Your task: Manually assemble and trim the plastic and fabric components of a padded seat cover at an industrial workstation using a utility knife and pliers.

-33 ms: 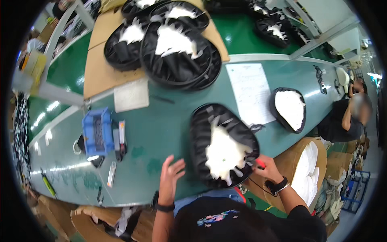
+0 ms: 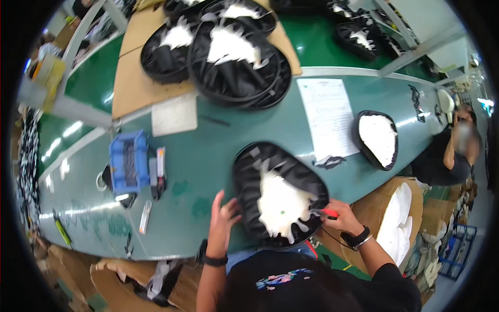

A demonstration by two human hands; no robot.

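A black oval fabric cover with a white padded middle (image 2: pixel 280 195) lies on the green table (image 2: pixel 202 156) just in front of me. My left hand (image 2: pixel 223 216) rests at the cover's left rim with its fingers spread and holds nothing. My right hand (image 2: pixel 340 218) is at the cover's right rim, closed on a small red tool (image 2: pixel 327 212) whose tip touches the edge. A dark band is on each wrist.
A blue bin (image 2: pixel 128 161) with small tools beside it stands to the left. A paper sheet (image 2: pixel 328 117) and a smaller black-and-white piece (image 2: pixel 378 139) lie to the right. Stacked black covers (image 2: pixel 234 49) fill the back. A cardboard box of white pads (image 2: pixel 395 218) and a seated person (image 2: pixel 452 151) are at right.
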